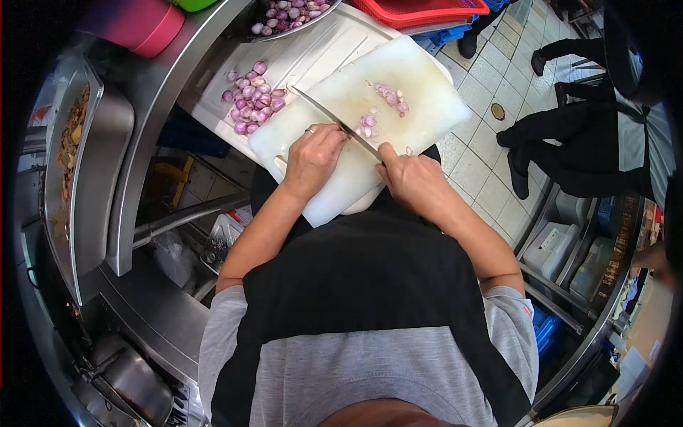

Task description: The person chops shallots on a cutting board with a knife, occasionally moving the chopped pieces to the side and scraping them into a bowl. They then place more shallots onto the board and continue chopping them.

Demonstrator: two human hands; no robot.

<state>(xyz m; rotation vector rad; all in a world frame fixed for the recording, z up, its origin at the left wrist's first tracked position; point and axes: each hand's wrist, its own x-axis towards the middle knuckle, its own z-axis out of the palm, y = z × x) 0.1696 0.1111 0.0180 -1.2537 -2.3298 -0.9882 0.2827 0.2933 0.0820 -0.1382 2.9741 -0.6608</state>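
My right hand (pixel 414 176) is closed round the handle of a knife (pixel 333 119), whose blade points up and left across a white cutting board (pixel 420 78). Beside the blade my left hand (pixel 315 158) has its fingers curled and pressed together at the board; what they hold is too hidden to name. Sliced shallots (pixel 367 126) lie just beyond the knife, and a second group of cut shallots (pixel 391 96) is farther up the board. A pile of whole purple shallots (pixel 255 98) rests on the white tray (pixel 313 58) at the board's left.
A metal bowl of shallots (pixel 290 16) and a red basket (pixel 420 10) stand at the far side. At left are a steel counter edge (pixel 153 92) and a food-filled metal pan (pixel 99 149). People in dark clothes (pixel 569 142) are at right on the tiled floor.
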